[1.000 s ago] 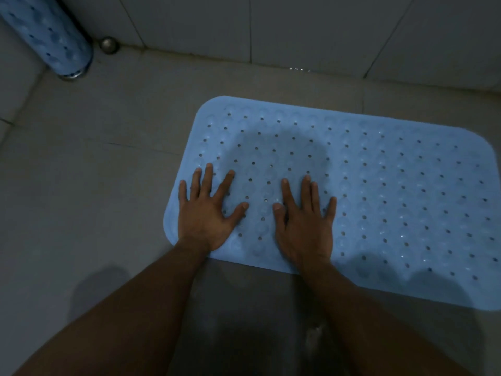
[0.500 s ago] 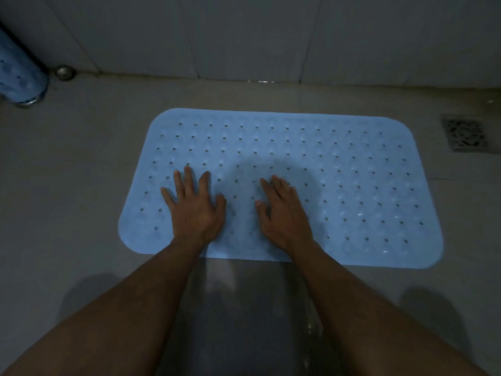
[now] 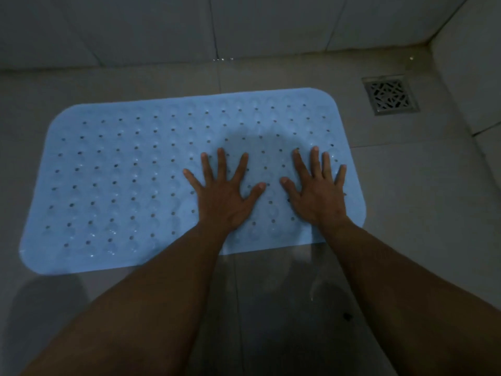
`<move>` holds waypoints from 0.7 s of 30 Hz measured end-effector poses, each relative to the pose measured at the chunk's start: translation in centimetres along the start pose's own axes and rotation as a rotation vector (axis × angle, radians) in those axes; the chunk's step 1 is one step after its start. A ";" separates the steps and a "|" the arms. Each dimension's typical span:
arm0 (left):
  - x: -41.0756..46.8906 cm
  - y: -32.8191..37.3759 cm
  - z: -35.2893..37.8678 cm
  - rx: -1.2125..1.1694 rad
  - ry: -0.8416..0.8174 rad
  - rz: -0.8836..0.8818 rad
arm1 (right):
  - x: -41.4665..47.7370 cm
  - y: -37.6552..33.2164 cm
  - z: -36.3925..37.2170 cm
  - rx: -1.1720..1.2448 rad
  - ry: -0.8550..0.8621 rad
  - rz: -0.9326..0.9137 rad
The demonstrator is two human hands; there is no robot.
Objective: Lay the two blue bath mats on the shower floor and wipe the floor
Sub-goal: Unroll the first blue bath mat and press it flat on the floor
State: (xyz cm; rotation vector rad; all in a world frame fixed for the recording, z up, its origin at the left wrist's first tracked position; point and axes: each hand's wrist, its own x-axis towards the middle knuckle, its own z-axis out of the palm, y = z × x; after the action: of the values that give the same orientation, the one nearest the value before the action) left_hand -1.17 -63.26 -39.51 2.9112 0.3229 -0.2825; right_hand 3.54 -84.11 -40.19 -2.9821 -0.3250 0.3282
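A light blue bath mat [image 3: 122, 180] with rows of small holes lies flat on the grey tiled shower floor [image 3: 406, 213], its long side running left to right. My left hand [image 3: 223, 194] rests palm down on the mat right of its middle, fingers spread. My right hand [image 3: 317, 191] lies flat near the mat's right end, fingers spread too, the little finger close to the mat's right edge. Neither hand holds anything. The second mat is out of view.
A square metal floor drain [image 3: 390, 95] sits at the back right, beyond the mat's corner. Tiled walls [image 3: 244, 25] close the back and the right side [image 3: 471, 63]. The floor near me looks wet and shiny.
Both hands have slid to the right along the mat, from its left part to its right end, and the fingers have spread. The rolled second mat at the back left has left the view.
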 end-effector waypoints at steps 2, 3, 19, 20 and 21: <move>0.1 0.0 0.2 0.041 -0.003 -0.029 | -0.1 -0.2 0.3 -0.004 0.034 0.008; 0.2 0.1 0.1 0.053 -0.013 -0.038 | 0.0 -0.2 0.2 -0.001 0.029 0.018; 0.5 0.2 -0.3 0.090 -0.037 -0.050 | 0.1 -0.3 0.0 0.007 -0.013 0.015; 0.4 0.2 -0.4 0.083 -0.032 -0.051 | 0.0 -0.4 -0.1 0.006 -0.011 0.016; 0.4 0.1 -0.4 0.078 -0.025 -0.049 | 0.0 -0.5 -0.1 0.004 -0.006 0.018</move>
State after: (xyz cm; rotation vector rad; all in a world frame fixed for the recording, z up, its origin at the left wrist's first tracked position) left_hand -0.71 -63.24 -39.17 2.9765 0.3885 -0.3464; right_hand 3.47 -83.66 -40.00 -2.9819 -0.2979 0.3389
